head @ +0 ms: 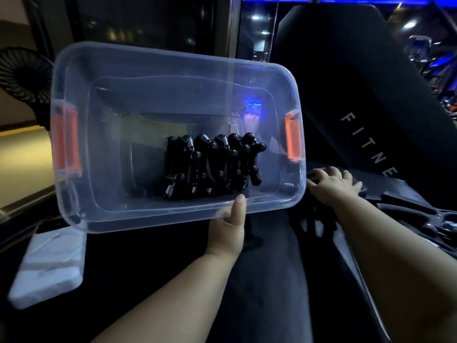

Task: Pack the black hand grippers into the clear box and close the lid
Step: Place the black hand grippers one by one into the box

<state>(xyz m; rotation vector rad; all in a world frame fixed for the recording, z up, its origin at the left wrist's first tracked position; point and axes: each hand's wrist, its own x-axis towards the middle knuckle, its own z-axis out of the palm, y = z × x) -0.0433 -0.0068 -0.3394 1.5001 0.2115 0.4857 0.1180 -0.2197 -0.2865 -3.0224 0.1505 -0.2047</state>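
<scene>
Grippers (210,167), black with small steel springs, lie packed in a tight row inside the clear box (173,58), toward the right half of its floor in the head view. The box has no lid on it and is tipped up, so its open top faces the camera. An orange latch (66,142) sits on its left end and another (293,137) on its right end.

The left hand (226,233) holds the box by the near rim. Its thumb (239,206) lies straight over the edge and points into the box, while the fingers are hidden behind the plastic.

The right hand (333,185) reaches out just beside the box's near right corner. Its fingers lie over something dark, but blur and shadow make it impossible to tell whether they grip it or only rest there. More dark shapes (314,224) lie heaped near that wrist, and others (405,209) farther right, too dim to name.

A flat white slab (49,263), blurred, lies on the dark surface (160,268) at the near left, partly under the box's corner. A black fan (22,78) stands at the far left. A large black pad (358,95) with pale letters reading "FITNE" rises at the far right behind the box.
</scene>
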